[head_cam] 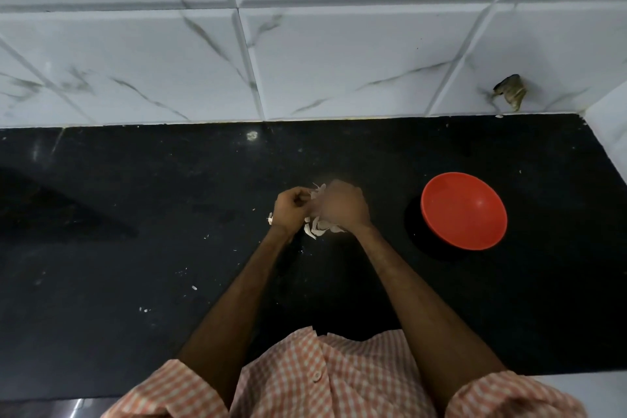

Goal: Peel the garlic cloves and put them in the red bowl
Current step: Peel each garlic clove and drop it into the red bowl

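Both my hands meet over the middle of the black counter (135,214). My left hand (290,209) has its fingers curled and pinches at the garlic (317,195), whose white papery skin sticks up between the hands. My right hand (342,207) is curled round the same garlic and is blurred by motion. Loose white peels (317,229) lie on the counter just under the hands. The red bowl (463,210) stands to the right of my right hand, apart from it, and looks empty.
A white marble-patterned tile wall (305,44) rises behind the counter, with a side wall at the far right (610,132). Small white skin flakes (194,288) are scattered on the counter. My checked shirt (322,383) fills the bottom.
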Demonstrator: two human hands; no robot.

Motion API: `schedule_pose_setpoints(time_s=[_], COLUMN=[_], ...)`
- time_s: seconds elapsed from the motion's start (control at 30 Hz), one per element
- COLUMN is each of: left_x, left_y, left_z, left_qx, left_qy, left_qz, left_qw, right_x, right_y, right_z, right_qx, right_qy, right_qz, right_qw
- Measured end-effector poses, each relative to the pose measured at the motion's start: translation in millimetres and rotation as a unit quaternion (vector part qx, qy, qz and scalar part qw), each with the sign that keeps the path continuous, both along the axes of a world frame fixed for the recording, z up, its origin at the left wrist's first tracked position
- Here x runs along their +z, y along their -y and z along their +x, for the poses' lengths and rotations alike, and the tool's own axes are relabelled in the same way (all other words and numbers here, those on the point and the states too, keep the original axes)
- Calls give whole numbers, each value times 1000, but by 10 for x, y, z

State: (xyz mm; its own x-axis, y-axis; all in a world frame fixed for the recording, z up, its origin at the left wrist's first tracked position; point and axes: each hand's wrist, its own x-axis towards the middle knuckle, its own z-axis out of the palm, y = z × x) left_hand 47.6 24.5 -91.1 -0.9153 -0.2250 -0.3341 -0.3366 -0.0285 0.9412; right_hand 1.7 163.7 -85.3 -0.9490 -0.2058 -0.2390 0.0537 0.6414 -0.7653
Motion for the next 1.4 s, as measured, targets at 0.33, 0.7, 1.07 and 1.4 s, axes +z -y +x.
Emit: schedule_pose_setpoints(time_s=[0.33, 0.7, 1.07, 1.4], left_x=[0, -87, -80, 33], left_y=[128, 176, -70, -182], left_z=[42, 301, 368, 312], left_qx=[-132, 55, -58, -53], left_qy=[-29, -41, -9, 19], left_qz=[-306, -263, -102, -94], left_qw=[943, 962, 993, 994], right_x=[132, -43, 32, 109], right_y=[-73, -115, -153, -120], right_z=[61, 390, 374, 364], right_qx=[168, 256, 44, 116], right_qy=[-74, -110, -16, -44], right_qz=[212, 310, -6, 81], right_qw=[960, 909, 999, 989])
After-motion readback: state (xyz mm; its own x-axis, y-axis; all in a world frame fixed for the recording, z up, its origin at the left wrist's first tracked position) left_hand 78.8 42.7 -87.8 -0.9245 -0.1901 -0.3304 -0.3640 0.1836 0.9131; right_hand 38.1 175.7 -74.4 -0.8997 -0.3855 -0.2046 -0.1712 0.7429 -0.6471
